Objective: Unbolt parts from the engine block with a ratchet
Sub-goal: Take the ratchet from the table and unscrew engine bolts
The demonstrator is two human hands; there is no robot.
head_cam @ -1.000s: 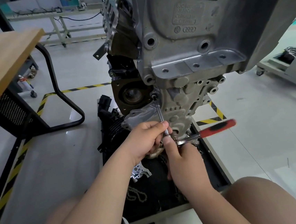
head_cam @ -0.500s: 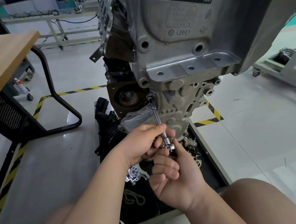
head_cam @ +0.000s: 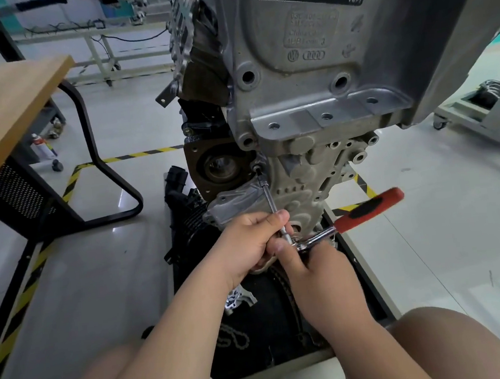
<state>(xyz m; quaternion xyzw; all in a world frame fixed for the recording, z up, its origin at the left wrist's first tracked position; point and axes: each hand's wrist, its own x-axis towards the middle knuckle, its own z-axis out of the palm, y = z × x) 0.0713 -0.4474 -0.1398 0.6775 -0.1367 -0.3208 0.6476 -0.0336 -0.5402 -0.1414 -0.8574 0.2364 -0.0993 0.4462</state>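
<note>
1. The ratchet (head_cam: 366,210) handle, hidden half a second ago, now points right; its extension bar (head_cam: 269,199) meets the engine block (head_cam: 309,92).
2. Left grip (head_cam: 252,241) pinches the bar.
3. Right grip (head_cam: 317,270) holds the ratchet head.

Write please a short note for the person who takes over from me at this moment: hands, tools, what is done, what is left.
Left hand grips the extension bar, steadying it. Right hand holds the ratchet at its head; the red handle points right, free.
The bar's tip sits on a bolt low on the engine block.
Done: a chain and a small metal part lie loose on the black tray below.
Left: this bolt is not out yet; keep turning.
</note>
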